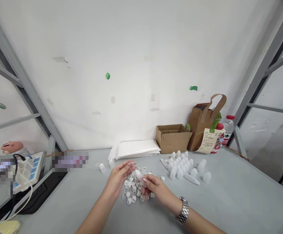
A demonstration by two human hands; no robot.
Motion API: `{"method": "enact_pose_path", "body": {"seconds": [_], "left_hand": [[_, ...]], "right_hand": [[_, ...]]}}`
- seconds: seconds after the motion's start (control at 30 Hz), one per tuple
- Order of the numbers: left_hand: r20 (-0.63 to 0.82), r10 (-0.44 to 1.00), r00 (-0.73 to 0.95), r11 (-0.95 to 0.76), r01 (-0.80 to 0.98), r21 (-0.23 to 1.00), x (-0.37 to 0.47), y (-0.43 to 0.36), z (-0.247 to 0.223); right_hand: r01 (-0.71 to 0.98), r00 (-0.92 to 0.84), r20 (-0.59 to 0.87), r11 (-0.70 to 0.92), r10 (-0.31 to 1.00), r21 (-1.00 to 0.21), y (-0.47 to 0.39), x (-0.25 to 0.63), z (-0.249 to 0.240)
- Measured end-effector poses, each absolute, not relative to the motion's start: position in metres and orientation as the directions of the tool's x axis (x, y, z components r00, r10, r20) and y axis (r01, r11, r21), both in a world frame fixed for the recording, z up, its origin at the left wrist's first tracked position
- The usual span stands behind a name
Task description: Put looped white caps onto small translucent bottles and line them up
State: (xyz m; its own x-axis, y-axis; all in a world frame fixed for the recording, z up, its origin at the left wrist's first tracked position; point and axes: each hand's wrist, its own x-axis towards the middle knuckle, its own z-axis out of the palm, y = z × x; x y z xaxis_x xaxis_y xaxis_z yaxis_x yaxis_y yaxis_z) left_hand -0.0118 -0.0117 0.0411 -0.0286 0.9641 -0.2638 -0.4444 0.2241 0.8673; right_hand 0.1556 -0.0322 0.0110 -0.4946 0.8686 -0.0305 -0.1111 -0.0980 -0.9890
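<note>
White and translucent, a small bottle (pixel 139 175) is pinched between the thumb and fingers of the right hand (pixel 155 186), tilted above a pile of white caps (pixel 134 199) on the grey bench (pixel 87 195). The left hand (pixel 118 176) curls its fingertips close together just beside the bottle's tip, though whether they grip anything I cannot tell. More bottles (pixel 179 173) cluster to the right, before a cardboard box (pixel 173 143).
</note>
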Motion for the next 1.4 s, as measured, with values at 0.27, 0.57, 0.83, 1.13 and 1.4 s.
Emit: {"method": "enact_pose_path", "body": {"seconds": [0.27, 0.57, 0.83, 1.13, 1.4], "left_hand": [[-0.268, 0.963, -0.033, 0.220, -0.480, 0.850, -0.0109, -0.0114, 0.0428], [-0.168, 0.972, 0.162, 0.224, -0.444, 0.867, -0.0071, -0.0152, 0.0375], [-0.143, 0.972, 0.186, 0.210, -0.415, 0.885, -0.0047, -0.0174, 0.0400], [-0.148, 0.973, 0.177, 0.210, -0.412, 0.887, -0.0042, -0.0185, 0.0407], [-0.126, 0.980, 0.154, 0.167, -0.295, 0.941, -0.0048, -0.0189, 0.0423]], "right_hand": [[-0.135, -0.501, 0.000, -0.078, 0.865, -0.988, -0.0324, 0.1573, 0.0129], [-0.114, -0.497, 0.002, -0.063, 0.868, -0.991, -0.0359, 0.1554, 0.0195], [-0.119, -0.496, 0.001, -0.067, 0.868, -0.991, -0.0359, 0.1551, 0.0153], [-0.098, -0.485, -0.002, -0.056, 0.875, -0.994, -0.0364, 0.1536, 0.0170], [-0.031, -0.444, -0.013, -0.030, 0.896, -0.999, -0.0371, 0.1548, 0.0174]]}}
